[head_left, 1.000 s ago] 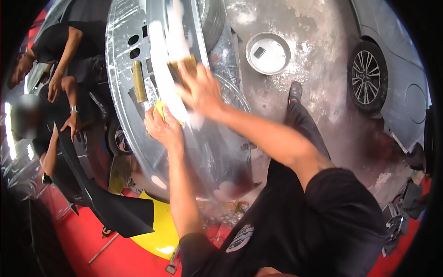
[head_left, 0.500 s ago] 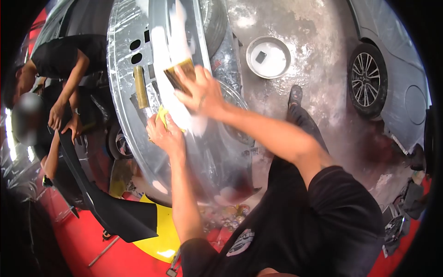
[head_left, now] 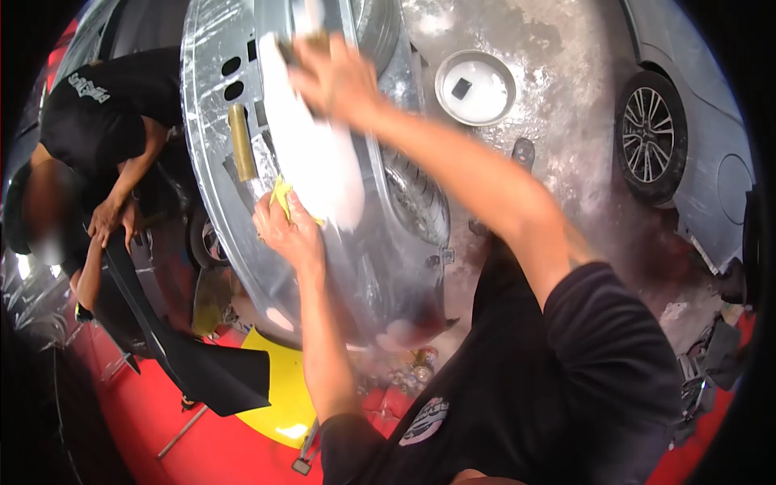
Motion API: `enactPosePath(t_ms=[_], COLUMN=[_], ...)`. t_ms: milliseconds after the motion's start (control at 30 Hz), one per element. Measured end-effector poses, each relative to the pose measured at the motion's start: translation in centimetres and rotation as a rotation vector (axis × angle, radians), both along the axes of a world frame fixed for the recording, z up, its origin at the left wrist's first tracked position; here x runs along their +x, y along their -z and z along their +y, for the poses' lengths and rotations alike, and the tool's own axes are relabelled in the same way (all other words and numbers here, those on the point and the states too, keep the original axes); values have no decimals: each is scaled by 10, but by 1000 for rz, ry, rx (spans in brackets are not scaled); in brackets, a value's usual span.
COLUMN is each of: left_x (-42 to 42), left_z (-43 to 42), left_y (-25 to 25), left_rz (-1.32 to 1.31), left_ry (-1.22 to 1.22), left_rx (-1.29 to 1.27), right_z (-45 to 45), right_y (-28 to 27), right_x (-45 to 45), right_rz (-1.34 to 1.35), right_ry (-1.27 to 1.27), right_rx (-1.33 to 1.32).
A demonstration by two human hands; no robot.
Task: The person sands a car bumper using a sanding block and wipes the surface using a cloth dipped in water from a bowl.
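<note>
A silver car body panel (head_left: pixel 212 121) lies under both my hands, with a long white patch (head_left: pixel 315 158) running along it. My right hand (head_left: pixel 341 85) is closed over a sanding block (head_left: pixel 314 39), pressed against the far part of the white patch; motion blurs the hand and block. Near the patch's left edge, my left hand (head_left: pixel 287 233) rests on the panel with a crumpled yellow cloth (head_left: pixel 280 194) gripped in its fingers. A long tan block-like piece (head_left: pixel 242 142) lies on the panel just beyond the left hand.
A round metal basin (head_left: pixel 475 63) with whitish water and a dark rectangular piece stands on the wet floor. Another car's wheel (head_left: pixel 651 133) is at right. At left, a co-worker (head_left: pixel 105 105) handles a long black part (head_left: pixel 214 376) beside a yellow panel (head_left: pixel 283 420).
My right hand and the sanding block have slid farther away along the white patch, uncovering its middle. My left hand stays in nearly the same place. The co-worker has leaned farther forward.
</note>
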State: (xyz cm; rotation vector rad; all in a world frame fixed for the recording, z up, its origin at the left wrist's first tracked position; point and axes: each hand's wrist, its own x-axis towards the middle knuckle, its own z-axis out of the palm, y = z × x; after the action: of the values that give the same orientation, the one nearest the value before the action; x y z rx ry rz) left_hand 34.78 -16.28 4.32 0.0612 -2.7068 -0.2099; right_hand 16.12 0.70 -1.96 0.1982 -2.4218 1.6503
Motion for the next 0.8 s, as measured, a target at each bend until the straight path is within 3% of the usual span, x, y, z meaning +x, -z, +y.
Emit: enactPosePath(t_ms=[67,100,267,367,433,467,533,567,633,700,800], left_x=[2,-2,-4,0,2,4,0,1,-2,-2,2], left_z=[0,2,2,-3,-4,-4,-3,-2,-3,0,-7], left_y=[1,3,3,3,4,5,4,3,4,3,5], left_rz=[-11,4,12,6,14,3,8,13,-7,5,-7], left_ry=[-4,1,-20,5,17,15,29,29,-8,-5,-4], left_rx=[11,16,6,19,-12,-15,20,22,-38,-19,-2], right_z=[-2,-2,-14,-9,2,10,1,-2,-15,-19,-12], right_y=[0,0,16,26,7,3,7,11,16,18,17], right_x=[-67,-59,115,86,-7,-55,-49,-43,49,140,120], right_rz=[111,112,45,155,9,-117,-79,-41,92,30,80], right_ry=[166,164,-12,-23,50,-108,-25,56,156,19,-31], right_rx=[17,17,-34,39,5,-9,2,18,6,-36,13])
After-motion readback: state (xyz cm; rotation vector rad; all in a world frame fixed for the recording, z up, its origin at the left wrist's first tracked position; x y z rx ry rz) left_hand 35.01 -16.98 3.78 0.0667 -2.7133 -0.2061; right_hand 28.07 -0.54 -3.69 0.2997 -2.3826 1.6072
